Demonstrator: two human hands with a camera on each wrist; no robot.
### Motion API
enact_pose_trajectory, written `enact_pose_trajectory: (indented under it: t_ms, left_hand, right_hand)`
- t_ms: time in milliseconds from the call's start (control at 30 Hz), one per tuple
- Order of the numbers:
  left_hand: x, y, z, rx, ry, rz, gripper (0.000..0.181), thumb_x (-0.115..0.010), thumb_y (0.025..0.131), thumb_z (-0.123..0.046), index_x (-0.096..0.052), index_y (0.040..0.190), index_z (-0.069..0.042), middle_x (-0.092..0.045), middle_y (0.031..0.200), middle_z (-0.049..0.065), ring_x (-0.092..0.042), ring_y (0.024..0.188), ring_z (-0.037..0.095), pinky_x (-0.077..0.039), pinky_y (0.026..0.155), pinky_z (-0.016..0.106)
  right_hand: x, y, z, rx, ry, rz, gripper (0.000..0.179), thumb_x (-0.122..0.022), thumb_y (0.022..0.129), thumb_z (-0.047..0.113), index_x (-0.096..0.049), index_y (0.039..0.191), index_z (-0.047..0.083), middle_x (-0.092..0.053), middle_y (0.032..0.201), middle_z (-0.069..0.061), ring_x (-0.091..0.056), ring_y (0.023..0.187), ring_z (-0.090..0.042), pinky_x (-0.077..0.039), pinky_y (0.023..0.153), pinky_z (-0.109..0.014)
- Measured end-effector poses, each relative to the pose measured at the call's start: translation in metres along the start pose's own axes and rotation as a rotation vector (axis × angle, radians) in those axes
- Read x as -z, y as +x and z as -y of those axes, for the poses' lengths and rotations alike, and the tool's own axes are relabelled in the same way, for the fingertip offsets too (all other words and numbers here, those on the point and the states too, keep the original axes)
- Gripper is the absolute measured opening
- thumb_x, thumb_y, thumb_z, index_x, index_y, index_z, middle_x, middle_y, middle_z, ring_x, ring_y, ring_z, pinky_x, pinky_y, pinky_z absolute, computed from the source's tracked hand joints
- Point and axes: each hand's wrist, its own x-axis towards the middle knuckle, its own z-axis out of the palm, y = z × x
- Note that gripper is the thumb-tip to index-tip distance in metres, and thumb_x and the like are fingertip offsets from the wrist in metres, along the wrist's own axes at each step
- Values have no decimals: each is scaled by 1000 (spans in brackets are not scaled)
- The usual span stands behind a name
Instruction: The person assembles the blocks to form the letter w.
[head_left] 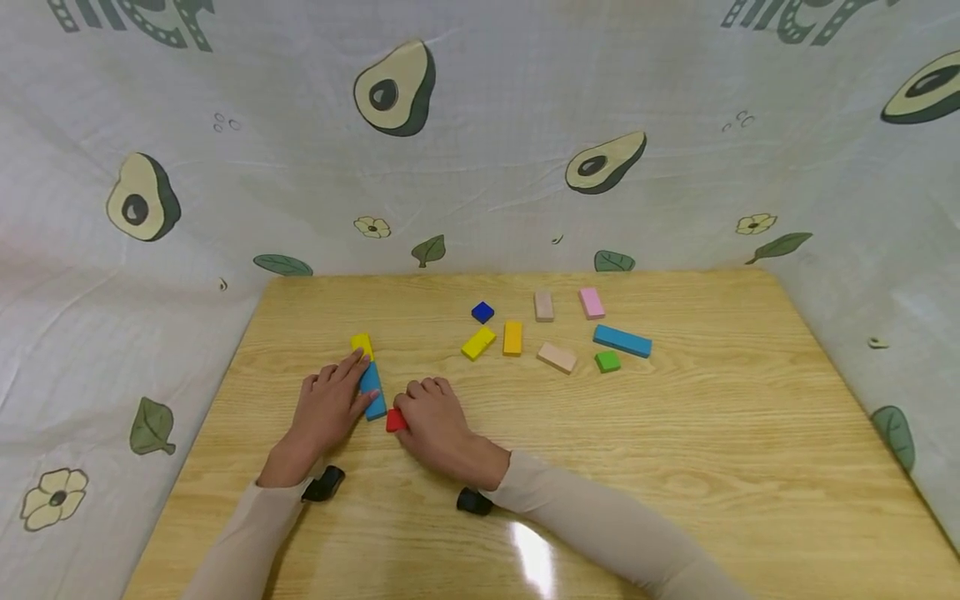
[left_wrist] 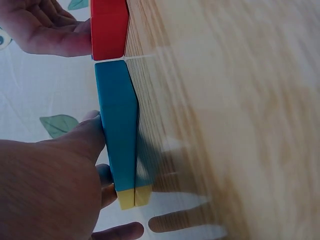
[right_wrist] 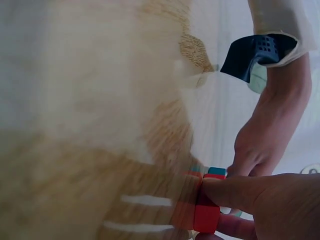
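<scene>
On the left part of the table a yellow block and a longer blue block lie end to end in a line. My left hand rests over them, a fingertip at the yellow block and the thumb on the blue one. Between thumb and fingers, my right hand pinches a red block at the near end of the blue block. A narrow gap separates red from blue in the left wrist view. The right hand covers part of the red block in the head view.
Farther back on the wooden table lie loose blocks: dark blue, yellow, orange, beige, another beige, pink, long blue and green. A patterned cloth hangs behind.
</scene>
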Motion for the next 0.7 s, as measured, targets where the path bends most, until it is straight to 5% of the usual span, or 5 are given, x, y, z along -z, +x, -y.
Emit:
enact_pose_trajectory:
  t_ms: [267,500,700]
  left_hand:
    - [0,-1,-3,-2,-4,-1,61,-66,107,-31,-50,156,0,-42,165,20,-48,137,50,-38,105,68]
    - [1,-3,-3,-10,-6,-5,61,-65,107,-30,-49,157,1,-40,166,21,-47,138,50,-37,106,69]
    - [0,-3,-1,-25,-14,-14,60,-64,107,-28,-48,157,1,-40,166,21,-47,138,51,-37,106,69]
  right_hand:
    - [8,-11,-16,-68,74,-17,43,-75,99,43,-71,133,17,-67,123,0,-59,118,-21,-43,110,-40]
    - [20,-18,-52,-143,189,-124,51,-80,96,37,-66,138,10,-62,133,-9,-57,122,-31,-42,110,-49]
    - [22,-19,-87,-237,183,-176,58,-82,95,34,-63,143,7,-57,143,-15,-53,130,-37,-41,112,-54]
